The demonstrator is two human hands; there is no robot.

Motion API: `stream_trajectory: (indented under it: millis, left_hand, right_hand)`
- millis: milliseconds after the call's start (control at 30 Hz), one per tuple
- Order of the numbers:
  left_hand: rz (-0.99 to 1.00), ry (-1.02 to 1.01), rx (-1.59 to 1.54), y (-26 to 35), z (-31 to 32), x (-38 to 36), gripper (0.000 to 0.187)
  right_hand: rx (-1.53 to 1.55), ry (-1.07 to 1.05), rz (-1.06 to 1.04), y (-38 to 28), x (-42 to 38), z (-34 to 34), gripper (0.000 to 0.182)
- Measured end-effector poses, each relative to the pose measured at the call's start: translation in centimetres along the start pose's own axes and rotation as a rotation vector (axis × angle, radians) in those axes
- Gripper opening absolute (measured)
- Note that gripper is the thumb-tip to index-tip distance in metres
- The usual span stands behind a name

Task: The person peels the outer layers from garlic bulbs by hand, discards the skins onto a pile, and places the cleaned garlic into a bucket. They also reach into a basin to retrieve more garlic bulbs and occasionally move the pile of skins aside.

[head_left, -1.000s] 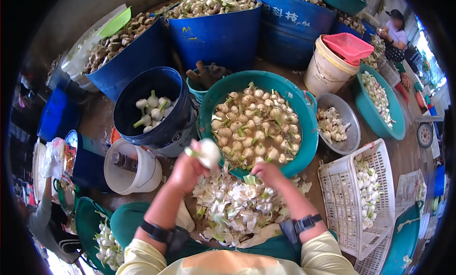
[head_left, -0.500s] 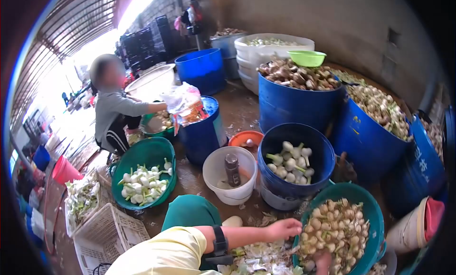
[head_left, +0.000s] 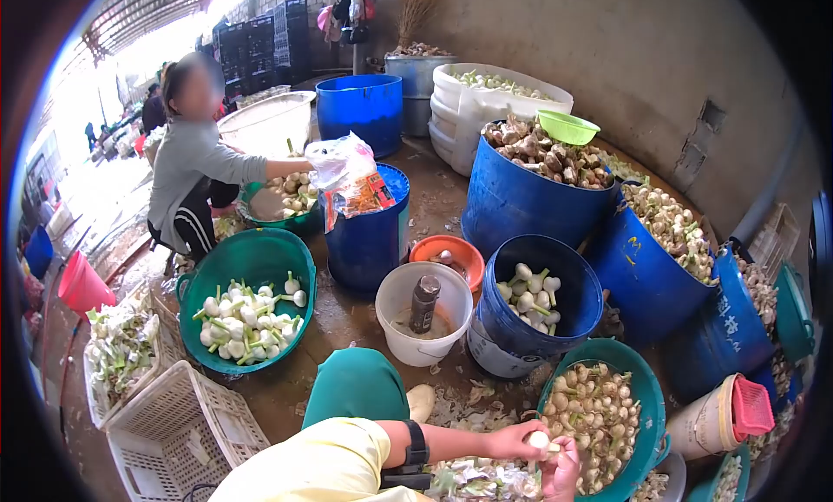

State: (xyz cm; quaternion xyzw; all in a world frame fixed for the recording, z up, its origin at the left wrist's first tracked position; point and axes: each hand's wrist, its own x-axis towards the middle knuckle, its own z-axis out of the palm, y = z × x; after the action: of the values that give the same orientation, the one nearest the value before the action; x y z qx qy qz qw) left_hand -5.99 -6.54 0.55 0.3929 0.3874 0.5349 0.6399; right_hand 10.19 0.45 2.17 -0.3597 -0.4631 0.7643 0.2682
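My left hand (head_left: 516, 439) holds a peeled white garlic bulb (head_left: 540, 439) between its fingers. Close beside it, my right hand (head_left: 562, 469) is closed on the short stem side of the same bulb. Both hands are at the left rim of a green basin (head_left: 652, 398) full of unpeeled bulbs (head_left: 599, 419). Below them lies a heap of loose garlic skins (head_left: 486, 480). Clean white bulbs with green stems fill part of a blue bucket (head_left: 534, 298) just beyond.
A white bucket (head_left: 423, 349) holds a dark bottle (head_left: 424, 304). Left of it stands a green basin (head_left: 186, 304) of white bulbs, near an empty crate (head_left: 178, 433). Large blue tubs (head_left: 529, 198) line the right. Another person (head_left: 195, 159) crouches at the left, reaching toward a plastic bag (head_left: 347, 177).
My right hand has come up out of the basin of bulbs and met my left hand, which now holds a bulb. The view has shifted, and the other person sits more upright.
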Motion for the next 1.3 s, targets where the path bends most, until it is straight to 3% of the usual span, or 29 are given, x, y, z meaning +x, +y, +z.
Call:
stream_trajectory:
  millis: [33, 100, 133, 167, 200, 233, 333, 367, 400, 433, 467, 500, 533, 567, 600, 667, 700, 767, 800, 867, 933, 1000, 1067, 1100, 1133, 1167, 1200, 1233, 1300]
  left_hand:
    - [0.013, -0.010, -0.003, -1.1, -0.4, -0.2, 0.049]
    - [0.116, 0.072, 0.185, -0.3, -0.3, -2.4, 0.047]
    - [0.330, 0.184, 0.507, 0.4, -0.2, -3.5, 0.048]
    - [0.270, 0.179, 0.433, 0.9, -0.4, -4.5, 0.050]
    - [0.281, 0.174, 0.665, 2.2, -0.9, -5.3, 0.050]
    - [0.307, 0.170, 0.477, 0.8, -1.9, -5.5, 0.046]
    - [0.004, 0.219, 0.045, 2.5, -1.8, -7.0, 0.032]
    - [-0.207, 0.235, -0.181, 2.3, -2.4, -6.7, 0.037]
    - [-0.303, 0.110, -0.254, 2.3, -3.6, -6.6, 0.041]
    - [-0.396, 0.024, -0.332, 2.1, -3.7, -6.2, 0.045]
    - [-0.423, -0.020, -0.302, 2.1, -1.8, -6.0, 0.045]
    - [-0.310, 0.093, -0.262, 2.1, 0.2, -6.5, 0.046]
    - [-0.189, 0.214, -0.223, 2.0, 1.3, -7.0, 0.047]
    - [-0.052, 0.095, 0.030, 1.1, 0.1, -7.4, 0.046]
    - [-0.060, 0.088, 0.063, 0.8, -0.2, -7.3, 0.044]
    - [-0.072, 0.091, 0.094, 1.0, -0.8, -7.7, 0.041]
    - [-0.104, 0.034, 0.002, 1.4, -1.0, -8.1, 0.041]
    - [-0.143, 0.004, -0.194, 3.0, 0.1, -9.1, 0.044]
    - [-0.159, -0.057, -0.155, 3.5, 0.2, -9.5, 0.044]
    - [-0.180, -0.101, -0.122, 3.5, 0.4, -9.7, 0.044]
    - [-0.152, -0.072, 0.053, 2.4, 0.5, -9.9, 0.043]
    - [-0.228, 0.010, 0.032, 2.5, 0.8, -10.4, 0.045]
    - [-0.201, -0.118, -0.061, 3.4, 0.8, -11.4, 0.047]
    - [-0.181, -0.139, -0.024, 4.0, 1.2, -11.6, 0.048]
    - [-0.141, -0.121, 0.077, 4.8, 1.7, -11.6, 0.051]
    - [-0.133, -0.073, 0.148, 5.4, 2.2, -11.4, 0.056]
    - [-0.076, 0.000, 0.151, 5.1, 2.6, -11.0, 0.059]
    - [-0.018, 0.061, 0.158, 4.7, 2.9, -10.5, 0.063]
    - [0.018, 0.158, 0.226, 4.4, 3.8, -10.0, 0.063]
  right_hand:
    - [0.195, -0.113, 0.067, 0.2, -0.7, 0.2, 0.025]
    - [0.175, -0.097, 0.086, 1.1, -0.9, 1.0, 0.027]
    - [0.168, -0.048, 0.115, 1.2, -1.2, 2.6, 0.027]
    - [0.172, 0.027, 0.131, 1.3, -1.7, 3.7, 0.029]
    - [0.048, -0.025, 0.148, 1.8, -1.7, 4.0, 0.030]
    - [0.049, 0.009, 0.124, 2.4, -1.8, 4.8, 0.031]
    - [-0.003, -0.121, 0.102, 3.5, -1.7, 5.4, 0.022]
    - [-0.202, -0.140, 0.053, 3.7, -1.7, 5.2, 0.019]
    - [-0.442, -0.208, -0.130, 2.7, -2.2, 5.7, 0.014]
    - [-0.867, -0.148, -0.251, 1.2, -2.7, 5.4, 0.015]
    - [-0.986, 0.081, -0.287, 1.0, -3.1, 5.5, 0.017]
    - [-1.062, 0.194, -0.396, 0.9, -3.1, 5.3, 0.016]
    - [-1.043, 0.135, -0.349, 0.9, -3.5, 5.0, 0.016]
    - [-1.037, 0.078, -0.302, 0.3, -3.3, 5.9, 0.016]
    - [-1.029, 0.088, -0.308, 0.1, -3.4, 6.0, 0.016]
    - [-0.711, -0.184, -0.254, -0.1, -3.9, 6.3, 0.016]
    - [-0.693, -0.189, -0.292, -0.5, -4.4, 6.3, 0.016]
    - [-0.908, -0.065, -0.330, -1.8, -5.5, 6.0, 0.014]
    - [-0.907, -0.077, -0.326, -1.4, -5.3, 5.6, 0.014]
    - [-1.243, -0.027, -0.445, 0.1, -4.2, 4.2, 0.013]
    - [-1.320, -0.056, -0.332, 0.6, -3.8, 4.2, 0.013]
    - [-1.368, -0.031, -0.386, 0.0, -4.3, 3.9, 0.012]
    - [-1.452, 0.097, -0.354, 0.3, -3.8, 1.9, 0.012]
    - [-1.465, 0.006, -0.457, 3.1, -1.7, -2.1, 0.011]
    - [-1.773, -0.173, -0.117, 1.5, -2.8, -1.7, 0.017]
    - [-1.753, -0.161, -0.169, 1.6, -4.5, -2.1, 0.031]
    - [-1.519, -0.214, 0.025, -0.4, -5.7, -0.3, 0.036]
    - [-1.353, -0.128, -0.237, 0.3, -6.0, 0.3, 0.036]
    - [-0.925, -0.246, -0.319, -1.3, -6.3, 2.4, 0.036]
